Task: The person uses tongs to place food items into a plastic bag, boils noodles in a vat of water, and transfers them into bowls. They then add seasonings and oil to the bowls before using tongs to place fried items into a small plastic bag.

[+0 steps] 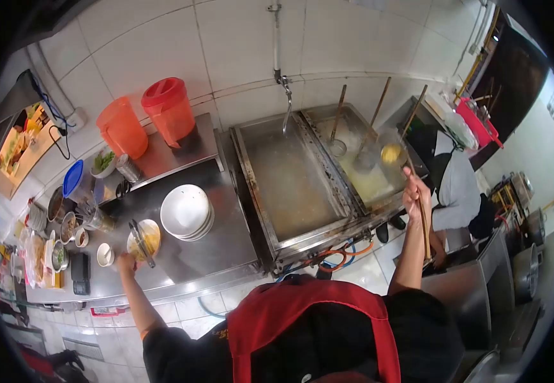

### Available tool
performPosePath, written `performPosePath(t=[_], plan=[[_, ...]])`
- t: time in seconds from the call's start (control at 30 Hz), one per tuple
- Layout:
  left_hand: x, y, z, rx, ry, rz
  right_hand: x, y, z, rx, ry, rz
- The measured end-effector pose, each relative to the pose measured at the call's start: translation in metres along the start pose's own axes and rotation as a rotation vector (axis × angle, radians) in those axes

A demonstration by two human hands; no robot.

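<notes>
A strainer (390, 153) with a long, thin wooden handle (426, 223) is held with its basket at the right edge of the vat (384, 199); a yellow clump of food (392, 152) is contained in the basket, and the handle is slanted down toward the near side. A pale round bowl (152, 226) is set upright on the counter (191, 258), partly filled with something yellow-orange whose nature cannot be made out. Across this bowl a pair of grey tongs (142, 244) is laid lengthwise, its near end extended past the rim.
</notes>
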State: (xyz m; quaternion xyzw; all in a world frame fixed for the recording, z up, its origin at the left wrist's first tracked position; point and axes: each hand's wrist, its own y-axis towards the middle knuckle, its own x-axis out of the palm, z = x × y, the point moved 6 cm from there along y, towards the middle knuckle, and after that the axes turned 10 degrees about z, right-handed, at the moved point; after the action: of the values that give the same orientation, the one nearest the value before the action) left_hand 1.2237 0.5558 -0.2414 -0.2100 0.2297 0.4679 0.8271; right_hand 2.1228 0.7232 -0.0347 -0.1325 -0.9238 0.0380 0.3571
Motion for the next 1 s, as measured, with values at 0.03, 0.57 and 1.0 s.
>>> performPosePath(t=[0.03,0.57,1.0], plan=[[0.004,-0.011,-0.001,-0.051,-0.048,0.028,0.009,-0.003,-0.004,-0.019,-0.003,-0.062],[0.001,-0.029,-0.019,-0.122,-0.136,0.274,-0.074,0.022,0.052,0.284,0.192,-0.171],[0.079,-0.142,0.184,0.539,0.166,0.181,-0.044,0.027,0.055,0.175,0.074,-0.023]])
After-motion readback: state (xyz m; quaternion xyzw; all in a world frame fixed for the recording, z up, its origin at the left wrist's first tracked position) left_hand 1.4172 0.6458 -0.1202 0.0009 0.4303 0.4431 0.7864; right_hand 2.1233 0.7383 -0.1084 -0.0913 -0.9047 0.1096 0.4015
